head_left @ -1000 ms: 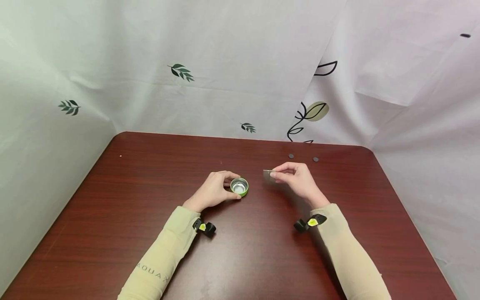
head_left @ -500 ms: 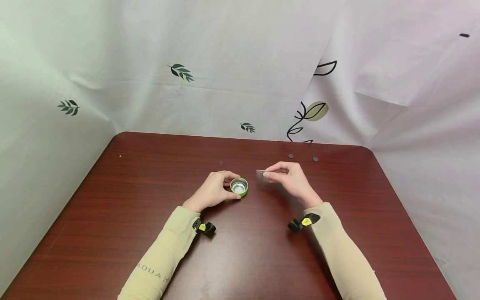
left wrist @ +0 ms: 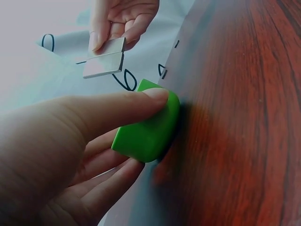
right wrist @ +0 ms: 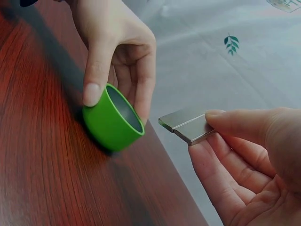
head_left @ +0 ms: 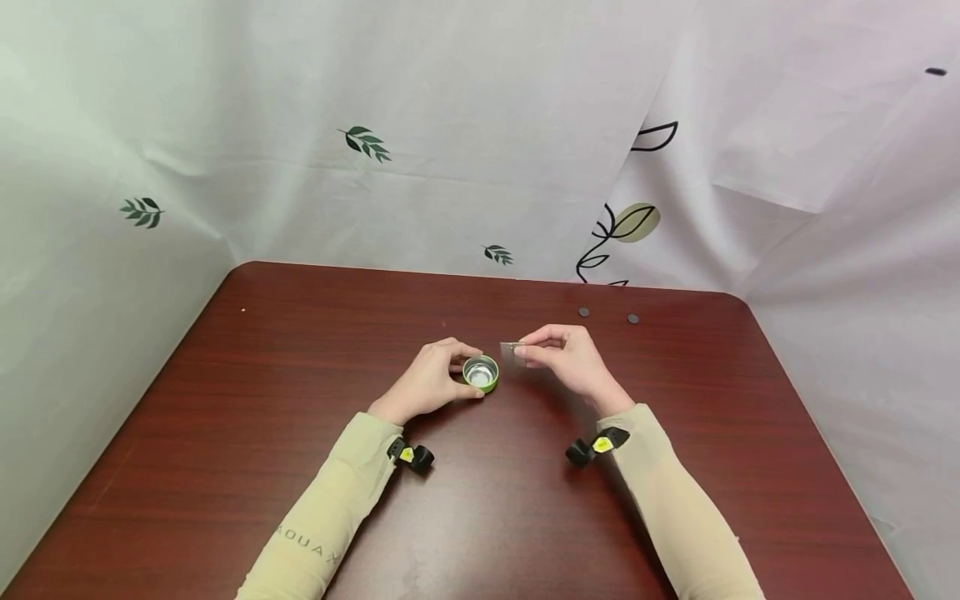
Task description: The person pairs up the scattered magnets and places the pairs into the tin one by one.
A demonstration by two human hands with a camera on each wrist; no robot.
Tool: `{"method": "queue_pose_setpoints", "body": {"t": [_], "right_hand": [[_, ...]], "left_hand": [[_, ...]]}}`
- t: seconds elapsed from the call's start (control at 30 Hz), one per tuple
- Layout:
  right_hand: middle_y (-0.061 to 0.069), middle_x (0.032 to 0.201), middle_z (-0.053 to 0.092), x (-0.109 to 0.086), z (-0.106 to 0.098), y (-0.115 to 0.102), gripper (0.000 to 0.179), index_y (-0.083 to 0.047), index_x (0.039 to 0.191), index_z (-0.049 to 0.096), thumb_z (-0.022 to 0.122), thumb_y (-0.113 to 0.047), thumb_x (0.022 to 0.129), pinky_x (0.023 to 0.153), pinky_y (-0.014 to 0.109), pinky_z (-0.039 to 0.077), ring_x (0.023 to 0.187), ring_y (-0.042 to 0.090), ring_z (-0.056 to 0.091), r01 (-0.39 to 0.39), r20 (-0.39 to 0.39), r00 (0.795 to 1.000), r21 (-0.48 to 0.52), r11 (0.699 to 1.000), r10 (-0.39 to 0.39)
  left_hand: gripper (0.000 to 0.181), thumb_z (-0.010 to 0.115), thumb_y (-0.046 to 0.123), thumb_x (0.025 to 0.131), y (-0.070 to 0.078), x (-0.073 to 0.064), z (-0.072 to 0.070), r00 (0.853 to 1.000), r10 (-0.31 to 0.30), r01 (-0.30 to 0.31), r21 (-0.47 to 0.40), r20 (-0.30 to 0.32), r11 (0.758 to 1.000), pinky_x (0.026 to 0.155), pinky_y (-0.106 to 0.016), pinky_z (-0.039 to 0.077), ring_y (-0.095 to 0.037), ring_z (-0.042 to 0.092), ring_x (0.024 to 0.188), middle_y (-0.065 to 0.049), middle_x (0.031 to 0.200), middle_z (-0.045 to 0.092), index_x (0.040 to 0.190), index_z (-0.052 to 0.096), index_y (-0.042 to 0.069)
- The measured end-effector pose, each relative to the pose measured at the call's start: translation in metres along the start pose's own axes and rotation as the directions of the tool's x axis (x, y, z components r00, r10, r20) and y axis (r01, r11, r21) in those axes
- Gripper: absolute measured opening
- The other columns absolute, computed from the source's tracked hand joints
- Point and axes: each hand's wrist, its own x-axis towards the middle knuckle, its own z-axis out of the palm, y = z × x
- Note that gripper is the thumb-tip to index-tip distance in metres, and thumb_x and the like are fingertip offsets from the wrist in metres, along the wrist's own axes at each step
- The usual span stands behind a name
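A small round green tin (head_left: 480, 374) with a bare silver inside sits mid-table, its open side up. My left hand (head_left: 429, 379) grips it between thumb and fingers; the left wrist view shows the thumb (left wrist: 155, 95) on its green wall. To the right of the tin, my right hand (head_left: 567, 358) pinches a flat, shiny silver metal piece (right wrist: 188, 125) between thumb and fingertips. A straight seam runs across this piece, like two thin rectangular bars lying side by side. It is held in the air, close beside the tin's rim.
Two small dark discs, a left one (head_left: 583, 312) and a right one (head_left: 633, 318), lie near the back edge of the reddish-brown wooden table (head_left: 337, 308). A white curtain (head_left: 420, 200) with leaf prints hangs behind and around it. A tiny white speck (head_left: 243, 310) is at the back left.
My right hand has moved left with the silver metal piece, bringing it nearer to the tin. The left hand and the tin have stayed in place.
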Motion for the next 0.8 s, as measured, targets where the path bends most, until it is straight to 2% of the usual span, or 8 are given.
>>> {"method": "queue_pose_setpoints", "body": {"t": [0.37,0.67,0.8], "right_hand": [[0.014,0.096,0.075,0.003,0.014,0.000,0.020,0.004,0.102,0.077,0.082,-0.009,0.088,0.078,0.038,0.061,0.087,0.037,0.072,-0.011,0.030,1.000,0.008,1.000,0.011],[0.014,0.093,0.075,0.003,0.024,-0.002,0.018,0.004,0.100,0.077,0.082,-0.007,0.087,0.076,0.035,0.061,0.077,0.023,0.073,-0.059,0.039,0.998,0.017,0.998,0.058],[0.017,0.091,0.075,0.004,0.028,-0.001,0.017,0.006,0.100,0.076,0.081,-0.005,0.087,0.075,0.037,0.061,0.077,0.023,0.073,-0.071,0.053,0.996,0.027,0.997,0.069]], "left_hand": [[0.059,0.095,0.011,0.072,0.001,0.000,-0.001,1.000,-0.008,0.008,0.008,0.006,1.000,0.084,-0.022,0.056,-0.017,0.071,0.100,-0.009,0.116,0.068,0.124,0.069,0.000],[0.058,0.094,0.012,0.074,0.002,0.000,-0.001,1.000,-0.028,0.028,0.005,0.007,1.000,0.085,-0.025,0.056,-0.017,0.070,0.101,-0.009,0.118,0.069,0.126,0.069,0.001],[0.059,0.094,0.011,0.073,0.002,-0.001,-0.002,1.000,-0.025,0.025,0.002,0.006,1.000,0.084,-0.024,0.056,-0.017,0.071,0.100,-0.010,0.117,0.069,0.125,0.069,0.000]]}}
